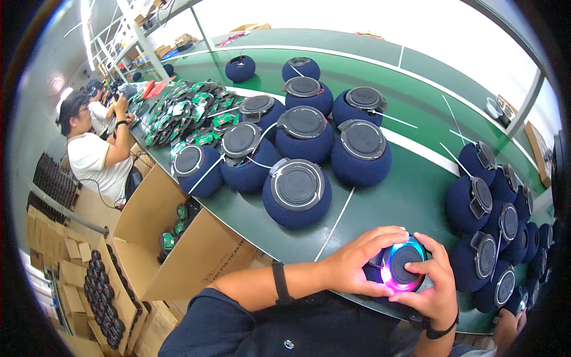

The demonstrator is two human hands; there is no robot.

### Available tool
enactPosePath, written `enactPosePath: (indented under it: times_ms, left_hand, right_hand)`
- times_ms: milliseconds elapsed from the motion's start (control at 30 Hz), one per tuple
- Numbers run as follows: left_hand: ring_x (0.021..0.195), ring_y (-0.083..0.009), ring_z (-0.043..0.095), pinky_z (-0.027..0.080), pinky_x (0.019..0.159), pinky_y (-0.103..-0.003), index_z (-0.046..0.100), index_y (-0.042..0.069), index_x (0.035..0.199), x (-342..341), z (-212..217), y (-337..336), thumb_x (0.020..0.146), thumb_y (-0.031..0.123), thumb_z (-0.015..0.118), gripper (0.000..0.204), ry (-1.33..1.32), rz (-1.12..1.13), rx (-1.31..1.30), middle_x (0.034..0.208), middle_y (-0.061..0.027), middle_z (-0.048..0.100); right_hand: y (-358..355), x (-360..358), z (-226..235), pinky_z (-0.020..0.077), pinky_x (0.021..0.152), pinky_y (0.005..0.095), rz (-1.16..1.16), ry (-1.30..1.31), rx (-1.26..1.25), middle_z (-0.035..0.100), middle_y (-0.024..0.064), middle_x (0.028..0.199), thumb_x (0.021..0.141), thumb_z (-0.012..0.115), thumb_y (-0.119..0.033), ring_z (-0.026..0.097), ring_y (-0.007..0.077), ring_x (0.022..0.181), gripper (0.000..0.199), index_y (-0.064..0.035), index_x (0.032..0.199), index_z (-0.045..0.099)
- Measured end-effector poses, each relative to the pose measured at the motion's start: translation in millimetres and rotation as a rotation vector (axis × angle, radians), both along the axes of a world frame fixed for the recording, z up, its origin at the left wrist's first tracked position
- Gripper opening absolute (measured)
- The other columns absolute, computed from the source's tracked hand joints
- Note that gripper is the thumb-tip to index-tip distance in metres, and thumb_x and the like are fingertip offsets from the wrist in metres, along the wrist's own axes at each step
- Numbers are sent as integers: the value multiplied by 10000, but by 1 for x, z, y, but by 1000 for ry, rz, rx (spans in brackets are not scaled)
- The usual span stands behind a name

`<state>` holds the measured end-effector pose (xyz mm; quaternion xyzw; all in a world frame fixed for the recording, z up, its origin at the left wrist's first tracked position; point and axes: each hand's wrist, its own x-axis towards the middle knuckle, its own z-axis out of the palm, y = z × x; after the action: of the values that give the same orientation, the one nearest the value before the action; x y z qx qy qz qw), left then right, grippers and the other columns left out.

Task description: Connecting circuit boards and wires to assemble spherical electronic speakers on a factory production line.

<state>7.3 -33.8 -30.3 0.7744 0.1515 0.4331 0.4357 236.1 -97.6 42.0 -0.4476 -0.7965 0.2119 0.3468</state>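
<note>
In hand: While pink, violet and blue light glows around its dark top, the lit speaker sits between both hands at the near edge of the green surface; whether it rests on that surface is hidden.
Left side: the left hand grasps the speaker's rim, its fingers curved along the far part and its thumb along the near part.
Right side: the right hand grasps the opposite rim, thumb at the near part, one fingertip laid on the black centre.
Wrists: a black band circles the left one; a dark band circles the right.
Middle cluster: beyond the hands stand navy round speakers with black, disc-shaped tops, several trailing white strips.
Right cluster: more navy speakers crowd together, many tipped so their discs face sideways.
Boards: a heap of green circuit boards lies left of the middle cluster.
Carton: an open cardboard box stands below the surface's left edge, with boards inside.
Lower left: round black parts sit in rows on cardboard.
Others: a co-worker in a white shirt sits at the far left; someone else's hand shows at lower right.
</note>
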Motion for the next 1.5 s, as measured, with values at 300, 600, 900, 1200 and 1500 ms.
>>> enactPosePath:
  times_ms: [300,600,900,1200,1500]
  left_hand:
    - [1423,-416,431,379,1170,-492,399,48,1514,1,-5,-2,756,356,898,958,-34,31,55,1509,-223,446]
    - [1416,-410,441,380,1169,-484,404,52,1509,4,-6,-3,745,365,902,964,-54,30,29,1505,-225,451]
    - [1433,-437,409,361,1171,-534,490,116,1477,-21,11,-1,790,403,871,836,92,420,289,1552,-215,411]
    - [1023,-298,629,510,878,-393,630,48,1226,-69,4,-45,839,247,846,486,88,422,143,1151,-175,618]
    - [524,-265,575,447,510,-375,591,72,650,-87,-7,-50,863,167,778,299,216,381,53,598,-79,565]
  right_hand:
    - [-3,-1,-5,448,1066,503,-23,32,-30,556,299,1404,536,995,-411,571,438,1270,642,-76,980,674]
    - [-2,-1,-6,451,1056,488,-22,50,-23,564,296,1399,541,997,-396,577,433,1251,617,-80,970,684]
    - [-12,-10,1,429,1145,440,-273,-34,-278,494,269,1510,673,953,-344,519,373,1394,1100,16,1536,374]
    - [-2,-33,-11,446,1133,433,-191,-6,-225,448,330,1519,678,974,-320,504,415,1399,1299,31,1606,136]
    - [22,-62,-3,607,795,361,-319,-18,-201,569,211,1367,765,917,-282,699,275,993,862,35,1427,467]
